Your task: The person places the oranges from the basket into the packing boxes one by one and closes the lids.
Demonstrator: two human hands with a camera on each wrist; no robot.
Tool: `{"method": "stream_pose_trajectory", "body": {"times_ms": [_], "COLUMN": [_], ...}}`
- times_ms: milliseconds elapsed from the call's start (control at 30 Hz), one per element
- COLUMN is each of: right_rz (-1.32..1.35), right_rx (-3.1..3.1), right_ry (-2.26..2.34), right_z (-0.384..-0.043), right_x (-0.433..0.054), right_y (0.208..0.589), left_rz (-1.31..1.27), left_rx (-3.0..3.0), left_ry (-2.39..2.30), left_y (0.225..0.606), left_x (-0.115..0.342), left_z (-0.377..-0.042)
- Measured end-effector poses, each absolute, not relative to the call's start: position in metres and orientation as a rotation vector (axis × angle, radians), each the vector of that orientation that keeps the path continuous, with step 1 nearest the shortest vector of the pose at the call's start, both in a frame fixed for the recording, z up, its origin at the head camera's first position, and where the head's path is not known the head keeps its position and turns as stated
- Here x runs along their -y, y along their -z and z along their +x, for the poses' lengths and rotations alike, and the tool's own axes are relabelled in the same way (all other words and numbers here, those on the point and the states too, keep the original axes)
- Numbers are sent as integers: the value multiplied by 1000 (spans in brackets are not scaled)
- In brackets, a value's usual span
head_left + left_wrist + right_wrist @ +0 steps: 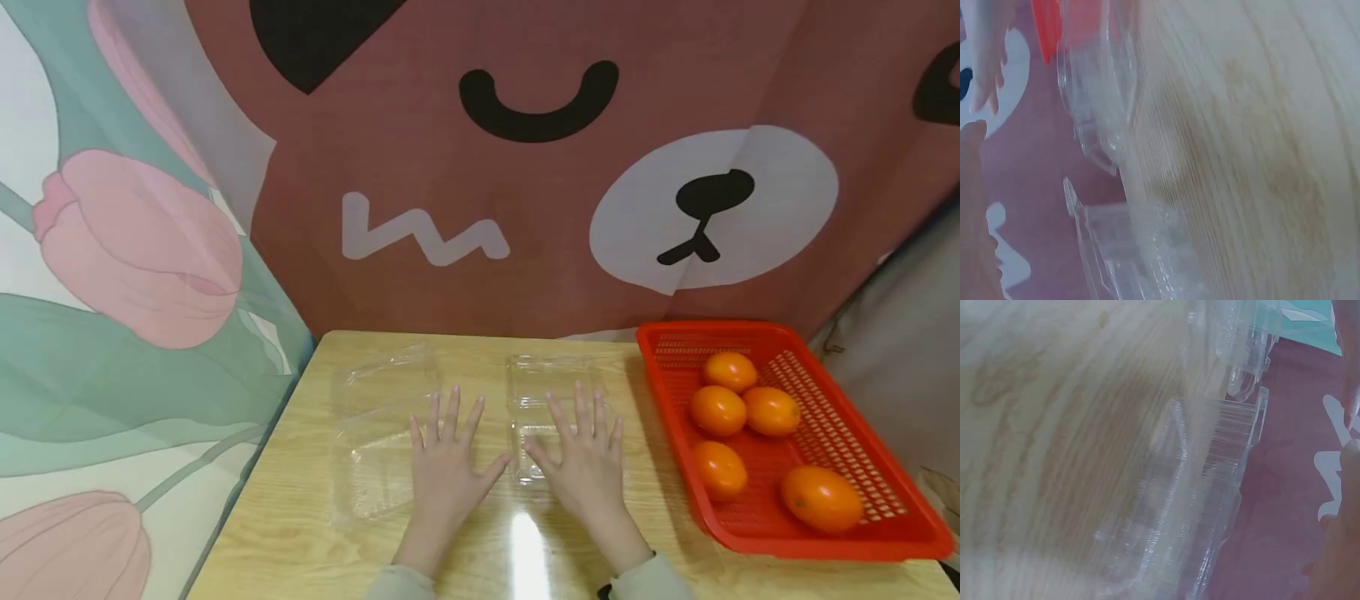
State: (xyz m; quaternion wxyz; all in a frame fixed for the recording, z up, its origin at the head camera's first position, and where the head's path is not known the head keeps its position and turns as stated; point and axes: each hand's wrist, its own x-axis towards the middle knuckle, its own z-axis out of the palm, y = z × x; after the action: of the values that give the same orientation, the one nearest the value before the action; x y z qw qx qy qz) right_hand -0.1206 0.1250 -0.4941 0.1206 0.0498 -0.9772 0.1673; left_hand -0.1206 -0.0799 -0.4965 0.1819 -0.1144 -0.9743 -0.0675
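Two clear plastic clamshell boxes lie with lids raised on the wooden table. My left hand [447, 475], fingers spread straight, hovers by the right side of the left clamshell box [371, 479] and holds nothing. Over the right clamshell box [528, 467] my right hand [588, 471] is spread the same way, also holding nothing, and it overlaps that box in the head view. Both wrist views show the hands raised above the boxes, such as the left hand [975, 219] and the right hand [1338, 550]. To the right, a red plastic basket [675, 450] holds several oranges [822, 498].
A wooden table [285, 517] carries everything, its back edge against a hanging cloth [420, 300] with a bear print. Another cloth with tulips [142, 250] hangs along the left. The basket's high rim stands right of my right hand.
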Motion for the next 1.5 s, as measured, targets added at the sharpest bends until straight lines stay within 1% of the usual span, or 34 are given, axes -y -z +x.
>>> {"method": "stream_pose_trajectory", "body": {"times_ms": [433, 633, 1167, 1500], "right_rz": [176, 182, 241, 258], "right_rx": [2815, 2755, 2569, 2547], "right_ry": [-517, -528, -631, -639], "right_z": [-114, -112, -109, -110], "right_x": [-125, -125, -124, -124], "right_y": [500, 504, 504, 504], "left_rz": [-141, -44, 178, 416], "left_rx": [2762, 2745, 2565, 2516], "left_ry": [371, 391, 546, 889], "left_y": [499, 503, 517, 519], "left_x": [117, 145, 208, 226], "left_z": [-115, -111, -89, -78]}}
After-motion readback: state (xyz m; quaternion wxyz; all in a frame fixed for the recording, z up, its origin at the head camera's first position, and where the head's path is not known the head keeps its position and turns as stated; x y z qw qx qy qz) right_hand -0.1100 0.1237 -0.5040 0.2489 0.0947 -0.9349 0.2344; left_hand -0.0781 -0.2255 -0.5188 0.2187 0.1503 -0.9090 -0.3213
